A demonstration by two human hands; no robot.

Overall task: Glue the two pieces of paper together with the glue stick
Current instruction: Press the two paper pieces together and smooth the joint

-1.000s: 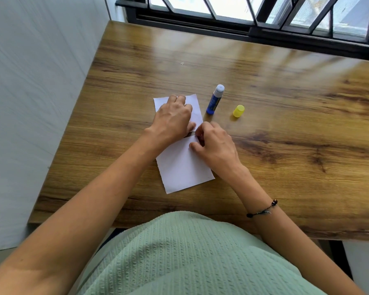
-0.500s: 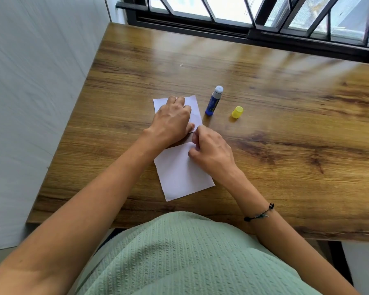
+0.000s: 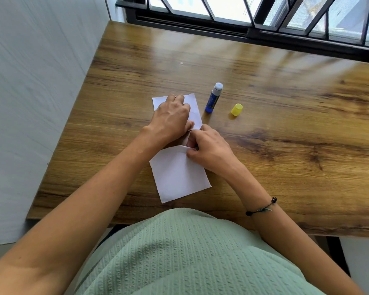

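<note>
Paper pieces: far piece [image 3: 193, 109] under flat left hand [image 3: 170, 119]; near piece [image 3: 179, 175], toward table's [image 3: 285, 145] front edge, has slid closer, top edge pinched by right hand [image 3: 209, 149]. Uncapped glue stick [image 3: 213, 98], yellow cap [image 3: 237, 109] unmoved.
</note>
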